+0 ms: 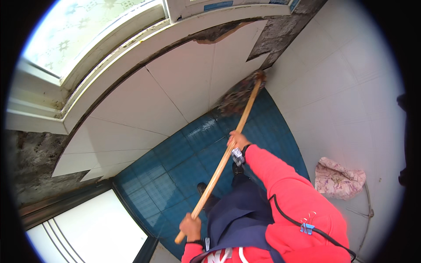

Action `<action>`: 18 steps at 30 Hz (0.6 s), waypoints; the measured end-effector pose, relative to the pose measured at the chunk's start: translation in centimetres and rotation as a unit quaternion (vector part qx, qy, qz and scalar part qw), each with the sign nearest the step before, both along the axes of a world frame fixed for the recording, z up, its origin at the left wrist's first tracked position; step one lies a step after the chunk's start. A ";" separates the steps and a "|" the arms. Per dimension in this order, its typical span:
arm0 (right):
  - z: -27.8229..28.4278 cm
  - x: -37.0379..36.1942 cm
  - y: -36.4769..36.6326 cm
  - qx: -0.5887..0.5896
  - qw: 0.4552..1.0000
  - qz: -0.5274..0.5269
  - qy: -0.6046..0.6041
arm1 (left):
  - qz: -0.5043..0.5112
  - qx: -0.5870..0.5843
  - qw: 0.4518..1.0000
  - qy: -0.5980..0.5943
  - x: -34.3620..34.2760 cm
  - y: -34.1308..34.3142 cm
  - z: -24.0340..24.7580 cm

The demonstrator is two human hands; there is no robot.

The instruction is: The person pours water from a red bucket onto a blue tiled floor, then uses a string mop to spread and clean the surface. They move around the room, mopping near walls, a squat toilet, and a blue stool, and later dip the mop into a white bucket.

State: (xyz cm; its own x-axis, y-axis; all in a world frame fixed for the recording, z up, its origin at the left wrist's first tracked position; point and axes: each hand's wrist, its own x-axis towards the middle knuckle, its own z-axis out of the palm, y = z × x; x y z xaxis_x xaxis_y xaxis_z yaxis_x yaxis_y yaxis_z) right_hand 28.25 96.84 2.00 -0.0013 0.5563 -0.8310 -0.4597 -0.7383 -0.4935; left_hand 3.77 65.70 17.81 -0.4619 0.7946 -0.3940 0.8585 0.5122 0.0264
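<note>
A mop (215, 179) runs through the middle of the frame, its head on the wet blue tiled floor (166, 186) in the corner, right of upper centre. The handle (247, 109) is a long, straight, round pole of pale yellowish wood with a smooth surface and a bluntly cut end. The mop head (237, 98) is a shaggy bundle of dark strands, brown and greyish with reddish flecks; it is blurred, so single strips are hard to tell apart.

The long axis slants from the lower left of centre, where the bare butt lies, to the upper right of centre. The head end points up and right toward the meeting of the white tiled wall (175, 79) and the pale right-hand wall (342, 87), while the strands fan out to the left of the pole.

The left grip (190, 225), at lower centre, is closed around the handle just above its butt. The right grip (238, 140), near the centre of the frame, is wrapped around the pole higher up, between the left grip and the head
</note>
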 end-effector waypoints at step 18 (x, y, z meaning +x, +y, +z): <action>-2.3 -3.6 0.3 -0.108 0.984 -0.083 0.112 | -0.015 0.089 0.994 0.066 -2.2 0.5 1.6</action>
